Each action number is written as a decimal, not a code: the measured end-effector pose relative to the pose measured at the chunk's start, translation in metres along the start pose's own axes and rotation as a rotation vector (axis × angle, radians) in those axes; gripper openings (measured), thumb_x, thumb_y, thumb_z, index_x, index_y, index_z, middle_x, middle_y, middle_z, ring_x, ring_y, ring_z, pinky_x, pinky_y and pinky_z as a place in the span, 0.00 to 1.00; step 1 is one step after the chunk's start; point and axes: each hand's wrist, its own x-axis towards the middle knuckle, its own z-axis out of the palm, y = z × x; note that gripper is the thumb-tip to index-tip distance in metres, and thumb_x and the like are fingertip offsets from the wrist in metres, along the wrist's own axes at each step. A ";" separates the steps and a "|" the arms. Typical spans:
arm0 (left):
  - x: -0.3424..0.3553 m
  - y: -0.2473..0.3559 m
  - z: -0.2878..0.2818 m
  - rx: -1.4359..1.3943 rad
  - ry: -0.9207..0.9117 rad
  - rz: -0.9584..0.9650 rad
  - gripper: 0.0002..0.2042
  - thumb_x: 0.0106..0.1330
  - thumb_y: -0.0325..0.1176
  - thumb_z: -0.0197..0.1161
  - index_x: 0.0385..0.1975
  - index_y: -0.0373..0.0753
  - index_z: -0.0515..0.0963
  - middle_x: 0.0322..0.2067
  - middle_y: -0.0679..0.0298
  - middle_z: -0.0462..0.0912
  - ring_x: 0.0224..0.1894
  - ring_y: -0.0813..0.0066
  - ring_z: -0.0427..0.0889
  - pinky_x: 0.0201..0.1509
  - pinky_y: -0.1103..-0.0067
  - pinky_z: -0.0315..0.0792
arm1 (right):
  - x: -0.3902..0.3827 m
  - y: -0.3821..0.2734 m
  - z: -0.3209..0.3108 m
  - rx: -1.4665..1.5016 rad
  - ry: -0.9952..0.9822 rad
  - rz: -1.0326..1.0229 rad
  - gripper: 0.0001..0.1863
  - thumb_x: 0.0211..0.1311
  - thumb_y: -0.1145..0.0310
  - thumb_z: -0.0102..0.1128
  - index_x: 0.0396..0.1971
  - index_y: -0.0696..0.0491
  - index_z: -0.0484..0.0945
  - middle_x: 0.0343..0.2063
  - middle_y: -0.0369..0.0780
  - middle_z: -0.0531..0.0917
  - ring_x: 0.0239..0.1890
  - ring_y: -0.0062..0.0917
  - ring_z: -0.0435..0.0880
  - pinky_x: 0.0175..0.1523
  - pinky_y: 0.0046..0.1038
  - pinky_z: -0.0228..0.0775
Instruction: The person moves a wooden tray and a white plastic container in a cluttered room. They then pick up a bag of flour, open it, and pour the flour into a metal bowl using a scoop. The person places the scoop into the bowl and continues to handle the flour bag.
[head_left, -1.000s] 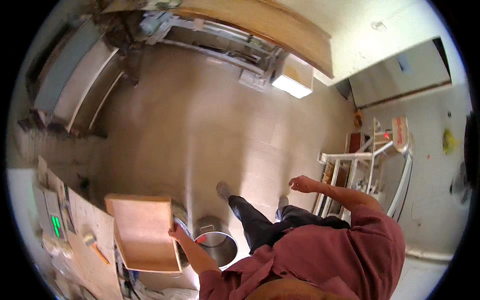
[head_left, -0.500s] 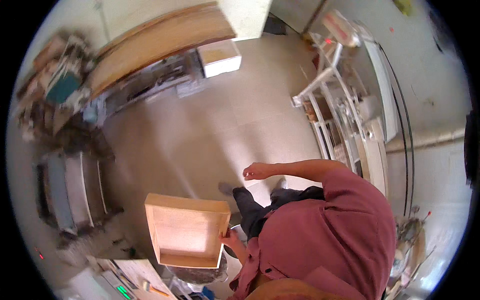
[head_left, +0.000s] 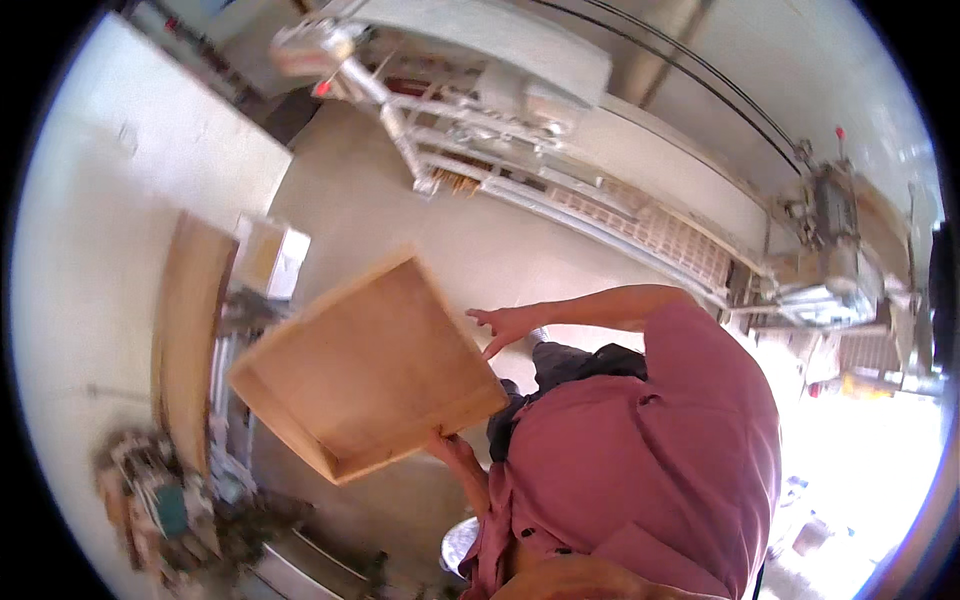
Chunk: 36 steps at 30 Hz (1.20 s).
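- Before the person's torso, a shallow wooden tray hangs above the floor, its open side facing the camera.
- Low on the tray, the left hand clasps the near wall; most of its fingers are hidden.
- Just beside the tray's right edge, the right hand has its fingers spread; whether they touch, I cannot tell.
- Held at one wall, the far corner could sag; a second palm beneath would probably steady it.
- Turning wide seems wise, keeping corners off the white metal rack ahead and the wooden board leftward.
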 end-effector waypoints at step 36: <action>0.087 -0.010 0.076 0.935 -0.336 -0.671 0.26 0.73 0.40 0.50 0.67 0.41 0.55 0.52 0.47 0.78 0.47 0.49 0.82 0.46 0.63 0.76 | -0.238 0.334 -0.225 1.634 1.770 0.050 0.26 0.68 0.50 0.53 0.55 0.54 0.65 0.40 0.51 0.80 0.35 0.43 0.85 0.34 0.42 0.83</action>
